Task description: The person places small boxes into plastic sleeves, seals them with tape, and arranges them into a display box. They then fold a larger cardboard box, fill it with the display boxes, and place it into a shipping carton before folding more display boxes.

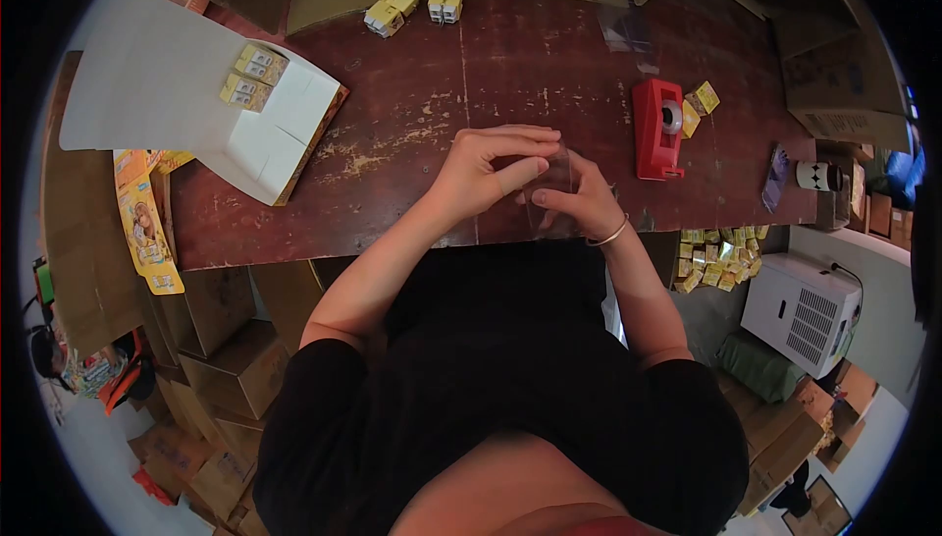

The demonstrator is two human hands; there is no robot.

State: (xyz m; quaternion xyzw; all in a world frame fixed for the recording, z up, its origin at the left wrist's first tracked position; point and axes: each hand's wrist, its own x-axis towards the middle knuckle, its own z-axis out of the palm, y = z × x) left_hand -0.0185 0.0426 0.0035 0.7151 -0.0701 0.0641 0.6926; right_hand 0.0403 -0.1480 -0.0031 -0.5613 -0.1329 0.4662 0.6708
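A clear plastic piece (562,181) sits at mid-frame, between the two hands above the table's near edge. The right hand (579,200) seems to pinch it between thumb and fingers; whether the left hand (496,168) grips it too, I cannot tell. The step looks like handling or opening this film (its see-through edges are hard to follow), and the next move probably calls for a careful fingertip hold. Right of centre stands a red tape dispenser (655,134); at upper left, an open carton (273,143).
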